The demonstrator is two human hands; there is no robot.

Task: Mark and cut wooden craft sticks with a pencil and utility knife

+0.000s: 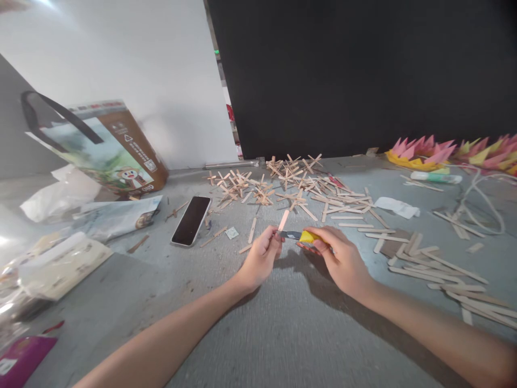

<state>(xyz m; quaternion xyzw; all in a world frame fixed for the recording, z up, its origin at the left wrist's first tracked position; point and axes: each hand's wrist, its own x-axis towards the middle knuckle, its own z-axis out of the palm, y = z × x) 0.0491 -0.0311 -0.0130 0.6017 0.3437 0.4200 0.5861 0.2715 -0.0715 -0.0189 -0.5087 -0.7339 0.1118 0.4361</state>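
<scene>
My right hand (343,258) is closed round the yellow handle of a utility knife (307,237), whose dark blade points left. The blade meets a wooden craft stick (284,220) that stands up from the fingers of my left hand (264,256). Those fingers are pinched on the stick's lower part, which they hide. Just beyond my hands lies a heap of craft sticks (262,191), many crossed into star shapes. More loose sticks (436,267) are spread to the right of my right hand.
A black phone (191,221) lies left of my hands, near a small white packet (231,233). Further left are a printed bag (117,145) and plastic packages (64,264). A glue stick (436,177), a paper scrap (398,207) and pink-yellow paper crowns (422,153) lie at the right.
</scene>
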